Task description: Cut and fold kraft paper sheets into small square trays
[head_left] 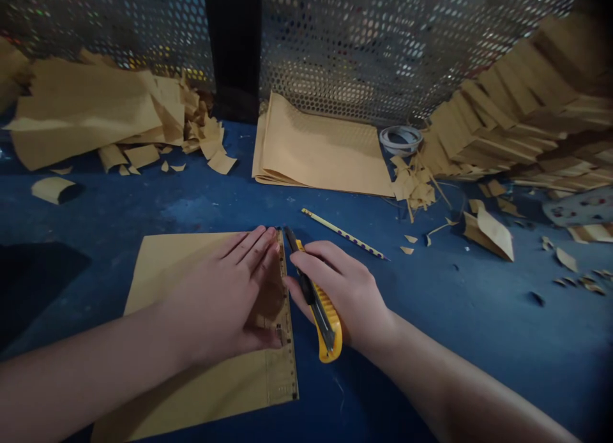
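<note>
My left hand presses down on a clear ruler, its fingers stretched along the upper part and the thumb apart lower down. Under the ruler lies a sheet of brown paper, with the ruler along its right edge. My right hand grips a yellow utility knife. The knife's tip points away from me, close to the top end of the ruler. Whether the blade touches the paper is too small to tell.
A patterned pencil lies beyond my right hand on the blue table. Farther back are folded brown paper, tape rolls, paper scraps and a black phone-like slab. Stacked brown paper pieces stand right; larger sheets lie left.
</note>
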The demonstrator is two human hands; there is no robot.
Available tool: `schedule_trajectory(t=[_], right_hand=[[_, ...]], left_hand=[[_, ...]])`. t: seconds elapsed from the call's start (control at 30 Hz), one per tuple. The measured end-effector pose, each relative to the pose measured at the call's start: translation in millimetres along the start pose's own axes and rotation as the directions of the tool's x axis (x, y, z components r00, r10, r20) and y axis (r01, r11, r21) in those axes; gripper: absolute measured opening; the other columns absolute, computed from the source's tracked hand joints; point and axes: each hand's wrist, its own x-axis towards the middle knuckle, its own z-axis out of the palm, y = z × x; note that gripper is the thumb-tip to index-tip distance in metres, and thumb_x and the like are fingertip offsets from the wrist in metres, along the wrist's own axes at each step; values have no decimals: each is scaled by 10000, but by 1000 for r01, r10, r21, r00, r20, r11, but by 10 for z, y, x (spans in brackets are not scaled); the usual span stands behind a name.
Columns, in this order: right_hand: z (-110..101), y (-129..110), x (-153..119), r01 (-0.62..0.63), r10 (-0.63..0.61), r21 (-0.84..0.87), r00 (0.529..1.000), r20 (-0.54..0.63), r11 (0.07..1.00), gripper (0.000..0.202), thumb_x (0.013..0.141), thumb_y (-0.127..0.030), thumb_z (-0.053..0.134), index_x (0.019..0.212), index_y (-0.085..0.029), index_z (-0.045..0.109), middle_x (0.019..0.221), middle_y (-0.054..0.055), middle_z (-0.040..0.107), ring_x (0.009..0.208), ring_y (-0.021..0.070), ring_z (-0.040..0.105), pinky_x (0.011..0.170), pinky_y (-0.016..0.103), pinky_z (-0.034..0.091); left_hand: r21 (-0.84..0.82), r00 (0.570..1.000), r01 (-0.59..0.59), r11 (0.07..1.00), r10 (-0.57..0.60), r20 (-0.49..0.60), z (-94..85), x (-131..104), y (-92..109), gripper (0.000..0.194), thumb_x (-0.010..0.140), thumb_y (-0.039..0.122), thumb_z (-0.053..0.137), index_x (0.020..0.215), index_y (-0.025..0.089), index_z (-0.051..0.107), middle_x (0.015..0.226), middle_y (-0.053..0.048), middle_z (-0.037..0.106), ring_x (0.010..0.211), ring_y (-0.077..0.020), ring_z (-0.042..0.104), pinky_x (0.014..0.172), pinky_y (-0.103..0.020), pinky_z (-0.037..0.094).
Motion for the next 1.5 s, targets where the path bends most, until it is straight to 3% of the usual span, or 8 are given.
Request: schedule_trajectory(t=[0.3,0.5,0.83,1.17,1.5], right_hand=[[71,-13,1,68,-70,-69,997,-32,995,172,904,-170,562,1037,-109,653,967,111,675,880,192,663,770,308,575],[107,-63,-37,115,-109,-170,993,40,979,209,915,-149,493,1055,-90,636,980,148,680,897,222,641,780,355,569],[141,-69,-90,122,-114,-90,990,81,989,196,811,-130,534,998,-116,588,903,130,640,803,213,592,735,344,527],[154,-101,-148,164,-163,-49,986,36,985,186,835,-230,536,994,-135,552,850,106,609,757,212,559,688,340,508],[121,-206,-259,121,-120,-27,992,39,992,168,828,-192,529,983,-135,558,854,101,613,775,207,580,706,335,512]], left_hand=[[-24,998,8,1000,-6,66,-20,10,5,1159,753,872,382,1518,17,217,1589,-215,97,1499,-342,100,1219,-415,66],[-30,987,39,999,-34,160,-59,69,20,1210,725,878,420,1510,-9,175,1582,-211,60,1504,-335,50,1222,-408,23],[-17,963,71,997,-64,263,-138,85,29,1236,712,865,476,1517,11,88,1593,-173,-6,1506,-329,5,1226,-399,30],[-10,982,44,999,-41,184,-117,53,37,1178,752,817,478,1519,-1,118,1597,-204,52,1504,-340,66,1219,-414,81],[-16,993,17,1000,-15,119,-85,25,21,1151,770,822,447,1508,-27,199,1594,-235,115,1495,-363,113,1215,-423,98]])
